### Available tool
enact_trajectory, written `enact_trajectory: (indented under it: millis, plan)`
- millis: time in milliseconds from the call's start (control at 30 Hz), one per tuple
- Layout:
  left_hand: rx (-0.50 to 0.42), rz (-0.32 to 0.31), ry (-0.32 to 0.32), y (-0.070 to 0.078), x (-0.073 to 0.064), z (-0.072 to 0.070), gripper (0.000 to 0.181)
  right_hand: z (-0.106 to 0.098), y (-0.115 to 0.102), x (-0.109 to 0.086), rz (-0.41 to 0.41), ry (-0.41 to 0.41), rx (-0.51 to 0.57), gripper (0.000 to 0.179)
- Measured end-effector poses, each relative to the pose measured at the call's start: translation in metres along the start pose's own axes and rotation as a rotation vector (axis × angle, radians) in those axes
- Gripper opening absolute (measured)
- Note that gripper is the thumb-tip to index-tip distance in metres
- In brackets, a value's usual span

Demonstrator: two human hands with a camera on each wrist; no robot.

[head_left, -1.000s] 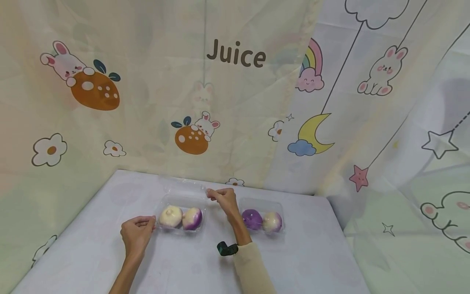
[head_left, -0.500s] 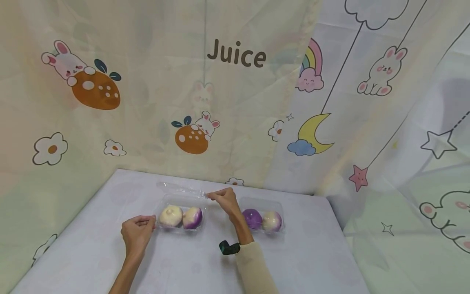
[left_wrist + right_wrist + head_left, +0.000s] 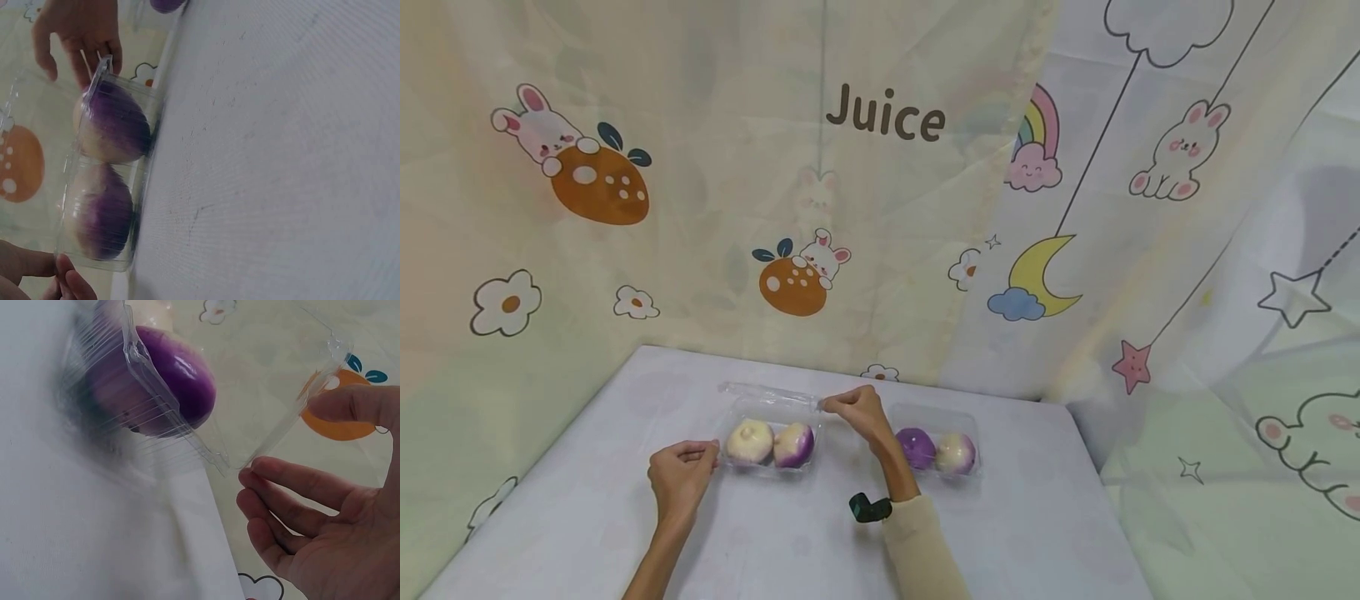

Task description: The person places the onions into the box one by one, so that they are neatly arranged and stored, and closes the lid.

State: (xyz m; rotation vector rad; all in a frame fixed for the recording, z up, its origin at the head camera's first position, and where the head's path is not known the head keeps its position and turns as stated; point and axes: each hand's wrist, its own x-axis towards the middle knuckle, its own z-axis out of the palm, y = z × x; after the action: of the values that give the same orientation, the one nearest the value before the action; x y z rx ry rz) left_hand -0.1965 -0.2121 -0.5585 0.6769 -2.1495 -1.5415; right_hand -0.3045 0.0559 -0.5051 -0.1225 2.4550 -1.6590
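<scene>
A clear plastic clamshell box (image 3: 767,472) sits on the white table with two purple-and-white turnips inside, a paler one (image 3: 749,442) and a more purple one (image 3: 793,445). Its hinged lid (image 3: 767,394) stands raised along the back. My left hand (image 3: 679,479) pinches the left end of the box's rim between thumb and fingers. At the back right, my right hand (image 3: 861,414) holds the lid's edge; in the right wrist view, the thumb lies on one side of the lid (image 3: 284,428) and the fingertips on the other.
Right of my right hand stands a second clear box (image 3: 936,417) with two turnips, one purple (image 3: 914,447) and one paler (image 3: 956,452). The white table (image 3: 775,542) ends at a printed curtain (image 3: 700,208). A dark wrist device (image 3: 869,507) sits at my right wrist.
The lid has swung up from leaning back and now shows nearly edge-on, with my right hand shifting slightly along with it. My left hand has stayed at the box's left end.
</scene>
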Motion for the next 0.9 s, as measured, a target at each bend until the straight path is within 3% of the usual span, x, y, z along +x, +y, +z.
enact_trajectory:
  millis: [133, 500, 900]
  plan:
    - [-0.002, 0.000, 0.001, 0.000, -0.001, 0.000, 0.020, 0.000, 0.001, -0.001, 0.001, -0.006, -0.019, 0.032]
    - [-0.007, 0.011, -0.005, -0.001, -0.001, -0.001, 0.020, 0.000, 0.003, -0.006, -0.097, -0.006, -0.015, 0.030]
    - [-0.022, 0.012, -0.006, -0.001, -0.002, -0.001, 0.021, 0.000, 0.000, -0.010, -0.100, -0.012, -0.055, 0.031]
